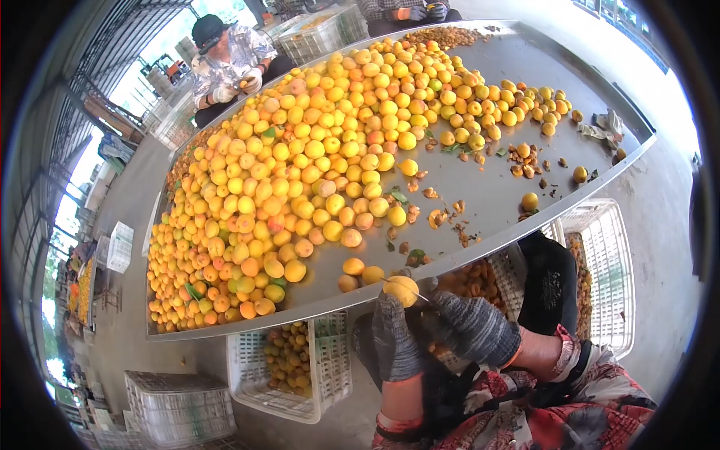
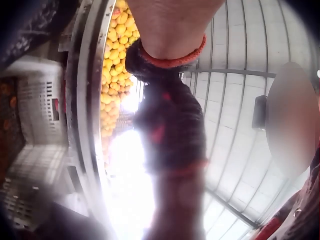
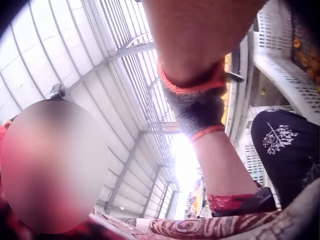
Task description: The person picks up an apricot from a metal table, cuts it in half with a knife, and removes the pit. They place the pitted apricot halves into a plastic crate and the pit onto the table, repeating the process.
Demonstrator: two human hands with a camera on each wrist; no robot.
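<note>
In the head view, my gloved left hand grips a yellow apricot just off the table's near edge. A thin dark line runs across the fruit's face. My right hand, in a matching grey knit glove, holds a small knife whose thin blade reaches the apricot's right side. In the right wrist view the dark handle end sticks out beside the glove. Closest to the held fruit on the table are a few loose apricots. The left wrist view is blurred and hides the apricot.
A large metal table bears a heap of apricots, with scattered pits and scraps. White crates of fruit stand below its near edge, another crate at right. Two people work across the table, one in a cap.
</note>
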